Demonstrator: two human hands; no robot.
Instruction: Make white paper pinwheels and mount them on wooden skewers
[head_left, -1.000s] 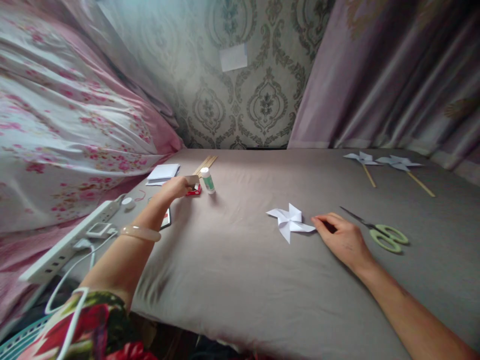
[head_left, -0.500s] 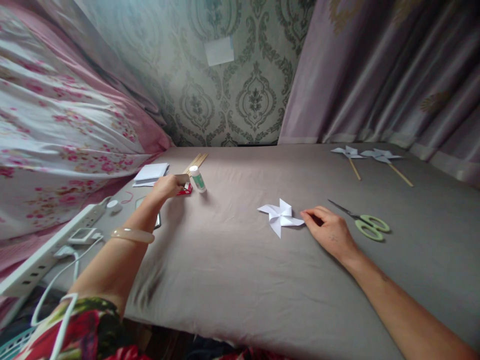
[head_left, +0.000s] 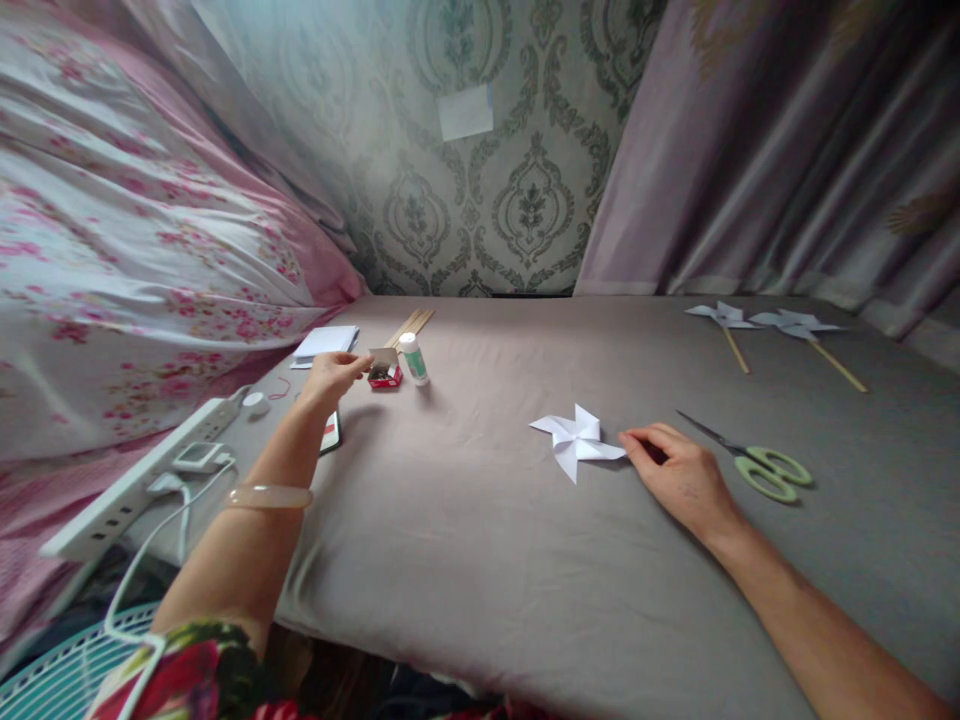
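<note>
White paper, four blades: the pinwheel (head_left: 576, 440) lies flat on the grey cloth (head_left: 465, 560), and from my distant seat I see the right hand (head_left: 675, 475) pinching one blade tip between thumb and forefinger. Across the way, the left hand (head_left: 332, 378) has its fingertips pressed together just beside the red box (head_left: 384, 380) (too small to tell whether they grip anything), with the glue stick (head_left: 413, 362) upright past it. Featherlight and easily creased, I'd judge, that pinwheel; I'd take it softly by the folded centre, sparing those flimsy tips.
</note>
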